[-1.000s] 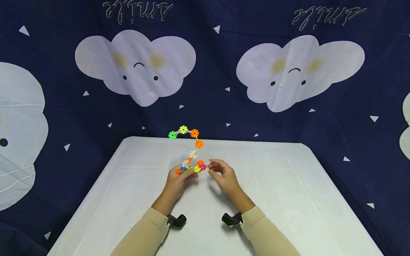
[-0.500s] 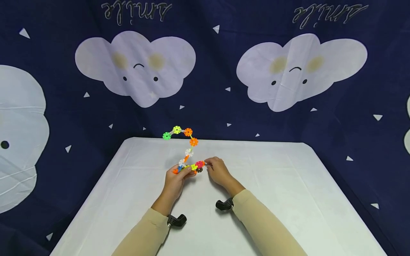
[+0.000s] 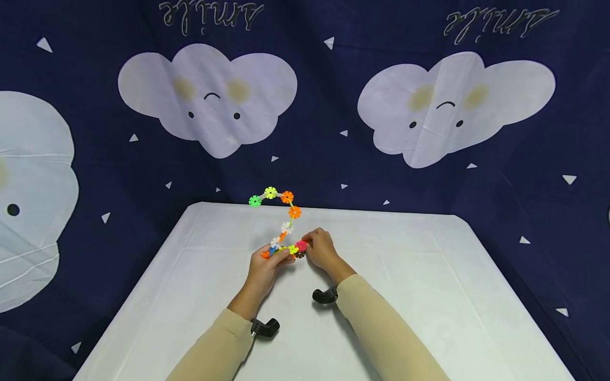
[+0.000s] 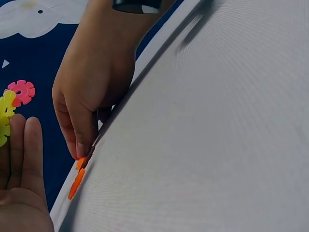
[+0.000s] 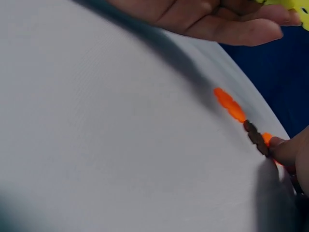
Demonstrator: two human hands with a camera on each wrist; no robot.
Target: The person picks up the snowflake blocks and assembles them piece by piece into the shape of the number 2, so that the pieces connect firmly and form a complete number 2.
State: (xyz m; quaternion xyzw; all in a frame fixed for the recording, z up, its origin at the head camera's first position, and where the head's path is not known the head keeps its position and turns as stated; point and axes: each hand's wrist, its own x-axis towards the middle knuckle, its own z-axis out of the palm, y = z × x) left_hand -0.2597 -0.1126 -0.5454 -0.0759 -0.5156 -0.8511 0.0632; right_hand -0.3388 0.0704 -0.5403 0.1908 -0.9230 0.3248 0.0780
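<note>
A chain of flower-shaped snowflake discs (image 3: 294,212) curves upward from my left hand (image 3: 262,271), with green, yellow, orange and white discs in its raised part. My left thumb and fingers grip its lower part near a yellow disc (image 3: 293,249). At the chain's right end, beside a pink disc (image 3: 301,245), my right hand (image 3: 325,251) pinches an orange disc (image 5: 267,138) between thumb and fingers. A dark brown disc (image 5: 256,137) adjoins it, then another orange disc (image 5: 229,104). The right fingertips partly hide the pinched disc.
A white-covered table (image 3: 429,296) lies beneath both hands. Behind its far edge hangs a dark blue cloth (image 3: 324,106) printed with clouds and small triangles. Each wrist wears a black camera (image 3: 266,327).
My right hand has moved left to the chain's end, and its fingers have closed on a disc there. A dark disc now shows below the pink one. My left hand keeps its hold.
</note>
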